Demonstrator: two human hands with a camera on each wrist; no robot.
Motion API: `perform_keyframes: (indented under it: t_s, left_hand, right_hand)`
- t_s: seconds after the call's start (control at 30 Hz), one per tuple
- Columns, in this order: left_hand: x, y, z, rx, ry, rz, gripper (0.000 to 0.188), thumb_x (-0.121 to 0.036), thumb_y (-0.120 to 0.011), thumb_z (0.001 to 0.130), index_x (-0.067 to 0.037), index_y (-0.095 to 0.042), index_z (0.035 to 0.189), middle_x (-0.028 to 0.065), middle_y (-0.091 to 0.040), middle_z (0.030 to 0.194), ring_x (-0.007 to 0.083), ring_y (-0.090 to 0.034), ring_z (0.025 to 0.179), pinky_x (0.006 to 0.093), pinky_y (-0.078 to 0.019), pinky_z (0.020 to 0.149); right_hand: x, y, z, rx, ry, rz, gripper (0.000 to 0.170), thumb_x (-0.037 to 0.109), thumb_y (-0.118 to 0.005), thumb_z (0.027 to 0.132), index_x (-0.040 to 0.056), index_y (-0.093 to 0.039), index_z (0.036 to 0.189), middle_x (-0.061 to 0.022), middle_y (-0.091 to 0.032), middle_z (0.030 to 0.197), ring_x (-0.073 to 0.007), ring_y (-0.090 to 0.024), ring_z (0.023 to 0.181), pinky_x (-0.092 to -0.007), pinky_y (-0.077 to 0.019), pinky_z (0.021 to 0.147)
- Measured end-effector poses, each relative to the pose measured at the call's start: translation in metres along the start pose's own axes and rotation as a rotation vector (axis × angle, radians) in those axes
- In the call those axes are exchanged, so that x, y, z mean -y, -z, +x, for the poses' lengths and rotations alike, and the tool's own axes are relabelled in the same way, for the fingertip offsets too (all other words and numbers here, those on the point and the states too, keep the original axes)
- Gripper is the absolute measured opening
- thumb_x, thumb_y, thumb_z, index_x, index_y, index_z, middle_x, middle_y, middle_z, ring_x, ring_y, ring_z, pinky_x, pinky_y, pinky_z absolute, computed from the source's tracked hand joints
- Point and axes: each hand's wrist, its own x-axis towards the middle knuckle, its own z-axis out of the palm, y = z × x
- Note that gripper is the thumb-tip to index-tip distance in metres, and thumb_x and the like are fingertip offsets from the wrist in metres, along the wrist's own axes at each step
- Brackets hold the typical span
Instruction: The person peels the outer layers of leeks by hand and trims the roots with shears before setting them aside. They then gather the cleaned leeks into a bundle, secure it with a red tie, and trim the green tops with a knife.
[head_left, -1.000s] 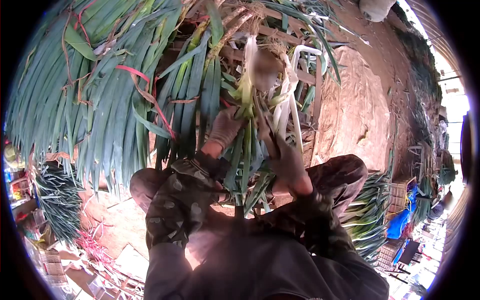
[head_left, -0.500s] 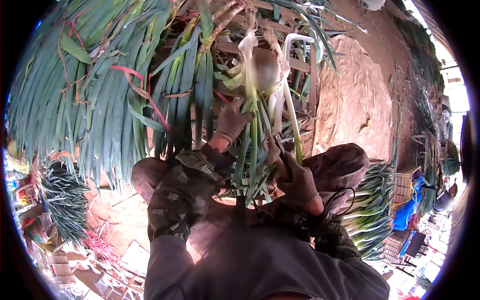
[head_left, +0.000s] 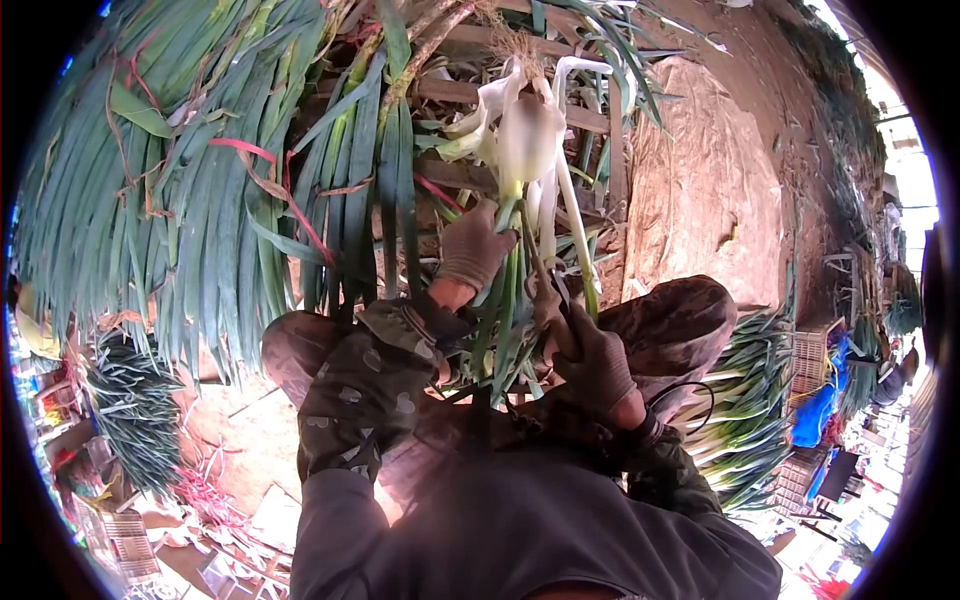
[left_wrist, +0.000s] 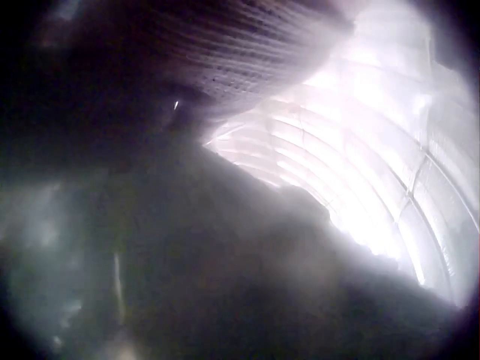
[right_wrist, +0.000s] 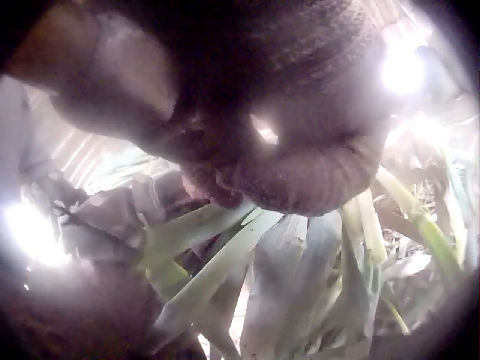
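Note:
In the head view, my gloved left hand (head_left: 475, 245) grips a large green onion (head_left: 515, 185) just below its white stalk. The roots point away from me and the green leaves hang down between my knees. My gloved right hand (head_left: 597, 365) is lower and to the right, its fingers curled round a brownish withered leaf (head_left: 540, 265) stretched down from the stalk. Loose white-stalked onions (head_left: 575, 215) lie right beside it. Knitted glove fabric (left_wrist: 255, 56) fills the top of the left wrist view. Curled fingers (right_wrist: 307, 180) show above drooping leaves (right_wrist: 277, 277) in the right wrist view.
A big heap of green onions (head_left: 170, 200) with red ties (head_left: 240, 147) lies on the left. To the right is a brown covered slab (head_left: 700, 190), with more onions (head_left: 735, 420) behind my right knee. Another bundle (head_left: 130, 415) and red string (head_left: 215, 500) lie lower left.
My right hand has pulled down and right, away from the stalk, with the withered leaf, then stayed low. My left hand keeps its grip, and the view has shifted slightly.

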Motion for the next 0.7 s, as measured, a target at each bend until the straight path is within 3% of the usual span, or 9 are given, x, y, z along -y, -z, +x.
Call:
perform_keyframes:
  t_s: [0.1, 0.2, 0.33, 0.37, 0.47, 0.5, 0.6, 0.63, 0.7]
  left_hand:
    - [-0.002, 0.002, 0.003, 0.001, -0.004, 0.049, 0.045, -0.033, -0.073, 0.075, -0.002, -0.067, 0.107, 0.0221, -0.068, 0.084, 0.0405, -0.067, 0.083, 0.0470, -0.0518, 0.074]
    - [-0.002, 0.005, 0.005, 0.030, 0.016, 0.038, 0.044, -0.033, -0.074, 0.076, -0.002, -0.066, 0.106, 0.0220, -0.068, 0.084, 0.0407, -0.067, 0.083, 0.0464, -0.0518, 0.074]
    - [-0.008, 0.014, 0.002, 0.013, -0.010, -0.039, 0.044, -0.031, -0.075, 0.077, -0.001, -0.066, 0.108, 0.0214, -0.069, 0.087, 0.0359, -0.068, 0.084, 0.0420, -0.0521, 0.075]
    - [-0.009, 0.017, 0.002, 0.009, -0.024, -0.077, 0.044, -0.031, -0.075, 0.078, -0.001, -0.066, 0.108, 0.0211, -0.069, 0.088, 0.0336, -0.069, 0.083, 0.0406, -0.0521, 0.076]
    - [0.004, 0.016, 0.006, 0.075, 0.026, -0.137, 0.041, -0.032, -0.075, 0.077, -0.003, -0.065, 0.103, 0.0212, -0.069, 0.087, 0.0378, -0.068, 0.084, 0.0442, -0.0527, 0.077]
    - [0.007, 0.017, 0.007, 0.103, 0.044, -0.203, 0.041, -0.030, -0.075, 0.077, -0.003, -0.066, 0.105, 0.0203, -0.069, 0.088, 0.0349, -0.069, 0.083, 0.0423, -0.0527, 0.077]
    - [0.005, 0.023, 0.007, 0.156, 0.093, -0.378, 0.040, -0.024, -0.076, 0.077, -0.002, -0.067, 0.109, 0.0177, -0.070, 0.089, 0.0268, -0.069, 0.081, 0.0374, -0.0527, 0.078]
    - [0.000, 0.026, 0.005, 0.145, 0.109, -0.416, 0.040, -0.022, -0.076, 0.077, -0.001, -0.068, 0.110, 0.0168, -0.071, 0.090, 0.0243, -0.068, 0.081, 0.0363, -0.0526, 0.078]
    - [-0.004, 0.033, 0.005, 0.137, 0.106, -0.477, 0.039, -0.019, -0.075, 0.077, 0.000, -0.068, 0.111, 0.0146, -0.071, 0.091, 0.0201, -0.067, 0.081, 0.0344, -0.0525, 0.078]
  right_hand:
    - [-0.009, -0.007, 0.017, -0.122, 0.146, -0.022, 0.044, 0.016, -0.068, 0.086, 0.0049, -0.054, 0.126, -0.0262, -0.065, 0.082, -0.0479, -0.064, 0.078, -0.0530, -0.0512, 0.063]
    - [-0.015, -0.012, 0.045, -0.184, 0.240, -0.046, 0.040, 0.017, -0.068, 0.085, 0.0068, -0.055, 0.121, -0.0260, -0.065, 0.083, -0.0484, -0.064, 0.078, -0.0547, -0.0506, 0.064]
    - [-0.001, -0.004, 0.088, -0.127, 0.107, -0.032, 0.040, 0.014, -0.067, 0.080, 0.0066, -0.054, 0.117, -0.0268, -0.065, 0.084, -0.0495, -0.062, 0.077, -0.0552, -0.0505, 0.064]
    - [0.003, -0.004, 0.098, -0.149, 0.119, -0.028, 0.042, 0.016, -0.069, 0.078, 0.0067, -0.055, 0.116, -0.0263, -0.066, 0.083, -0.0489, -0.063, 0.076, -0.0549, -0.0508, 0.065]
    - [0.005, -0.006, 0.136, -0.213, 0.224, -0.068, 0.043, 0.019, -0.072, 0.075, 0.0070, -0.055, 0.113, -0.0254, -0.067, 0.084, -0.0471, -0.064, 0.079, -0.0537, -0.0513, 0.067]
    - [0.016, -0.002, 0.144, -0.151, 0.129, -0.124, 0.045, 0.022, -0.075, 0.074, 0.0067, -0.057, 0.112, -0.0239, -0.068, 0.087, -0.0449, -0.066, 0.083, -0.0515, -0.0522, 0.071]
    - [0.016, -0.005, 0.177, -0.169, 0.129, -0.134, 0.043, 0.023, -0.075, 0.073, 0.0042, -0.060, 0.108, -0.0252, -0.068, 0.085, -0.0426, -0.067, 0.084, -0.0451, -0.0524, 0.070]
    - [0.015, -0.002, 0.185, -0.135, 0.119, -0.162, 0.047, 0.027, -0.078, 0.072, 0.0046, -0.060, 0.109, -0.0232, -0.069, 0.089, -0.0428, -0.067, 0.086, -0.0474, -0.0533, 0.077]
    - [0.014, 0.002, 0.182, -0.147, 0.079, -0.113, 0.048, 0.027, -0.078, 0.072, 0.0053, -0.060, 0.111, -0.0236, -0.069, 0.089, -0.0429, -0.067, 0.086, -0.0475, -0.0529, 0.076]
